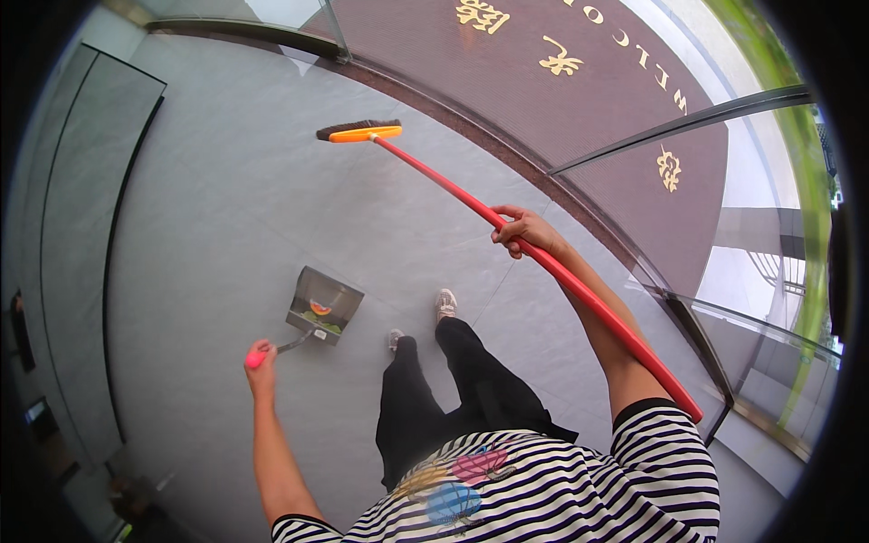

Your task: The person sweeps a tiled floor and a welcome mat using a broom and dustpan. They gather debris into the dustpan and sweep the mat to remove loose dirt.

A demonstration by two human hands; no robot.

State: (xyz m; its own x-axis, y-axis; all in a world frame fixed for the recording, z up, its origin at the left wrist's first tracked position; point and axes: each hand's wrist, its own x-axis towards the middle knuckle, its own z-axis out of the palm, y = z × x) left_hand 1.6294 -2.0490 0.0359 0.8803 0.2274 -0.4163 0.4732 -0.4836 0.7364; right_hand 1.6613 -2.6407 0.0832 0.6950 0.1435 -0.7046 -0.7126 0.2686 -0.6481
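My right hand [525,230] is closed round the red handle of a broom [444,184], which slants from beside my right arm up to the far left. The broom's orange head with dark bristles [364,132] is over the grey floor near the glass wall. In my left hand [262,355] is the pink-red grip of a long-handled dustpan [303,294]. The dustpan's grey pan is to the right of that hand, in front of my feet. Inside it lie an orange-and-white piece [319,309] and some green bits [331,327], too small to name surely.
Smooth grey floor tiles [208,208] stretch around my feet. A framed glass wall [625,154] curves along the right, and a brown mat with gold lettering [425,45] shows beyond it. At the left stands a grey panelled wall [81,226].
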